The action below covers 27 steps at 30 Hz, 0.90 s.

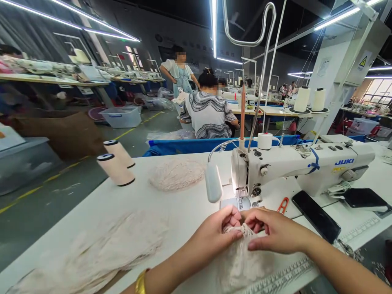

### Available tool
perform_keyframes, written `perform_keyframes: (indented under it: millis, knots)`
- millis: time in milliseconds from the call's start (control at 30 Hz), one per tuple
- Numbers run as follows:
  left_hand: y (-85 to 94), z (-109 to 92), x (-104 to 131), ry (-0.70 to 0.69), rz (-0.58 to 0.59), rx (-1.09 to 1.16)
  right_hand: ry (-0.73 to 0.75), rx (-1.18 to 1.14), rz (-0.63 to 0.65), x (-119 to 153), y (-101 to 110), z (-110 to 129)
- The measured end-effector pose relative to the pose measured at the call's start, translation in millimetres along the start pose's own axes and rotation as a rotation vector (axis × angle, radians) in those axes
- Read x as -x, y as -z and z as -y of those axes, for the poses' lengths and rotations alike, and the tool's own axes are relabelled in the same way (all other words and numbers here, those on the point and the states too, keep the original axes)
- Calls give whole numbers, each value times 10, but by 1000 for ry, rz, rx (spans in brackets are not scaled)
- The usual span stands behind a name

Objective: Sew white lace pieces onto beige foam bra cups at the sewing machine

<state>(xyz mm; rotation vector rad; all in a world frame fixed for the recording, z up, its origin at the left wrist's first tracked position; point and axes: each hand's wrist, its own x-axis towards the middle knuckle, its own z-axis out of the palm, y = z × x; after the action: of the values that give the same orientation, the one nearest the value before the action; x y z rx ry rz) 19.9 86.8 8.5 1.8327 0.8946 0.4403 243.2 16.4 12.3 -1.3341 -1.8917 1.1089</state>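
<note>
Pinching gathered cream lace fabric (240, 265) with your left hand (219, 230) and right hand (275, 230), you've not yet got it under the white metal sewing machine (284, 161), the loose ivory fabric pile (122, 241) lower left untouched

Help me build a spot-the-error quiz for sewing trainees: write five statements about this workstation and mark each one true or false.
1. The left hand and the right hand are both at the lace fabric. True.
2. The gold bracelet is worn on the right arm. False: the gold bracelet is on the left arm.
3. Two thread cones sit on the white table, left of the sewing machine in the picture. True.
4. The JUKI lettering on the machine is red. False: the JUKI lettering is blue.
5. The orange tool lies to the right of the black phone in the picture. False: it lies to the left of the black phone.
</note>
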Motion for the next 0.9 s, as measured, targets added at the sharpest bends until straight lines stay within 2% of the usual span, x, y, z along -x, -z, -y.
perform_keyframes:
  millis: [133, 233, 333, 533, 700, 833, 900]
  knots:
    - [-11, 18, -28, 90, -106, 85, -41, -87, -101, -243, -132, -30]
    - [28, 37, -3, 159, -71, 95, 30, -47, -167, -274, -233, -75]
    - [43, 75, 23, 165, -65, 60, 69, 6, -202, -216, -270, -112]
    - [-5, 158, 35, 35, -114, 15, -43, -71, -208, -189, -292, -116]
    - [-43, 149, 70, -66, -146, -71, 62, 23, -261, -216, -329, -136]
    - [-86, 219, 83, -107, -98, -37, 142, 87, -278, -209, -341, -161]
    - [-99, 253, 79, -128, -111, -15, 152, 93, -303, -209, -346, -170]
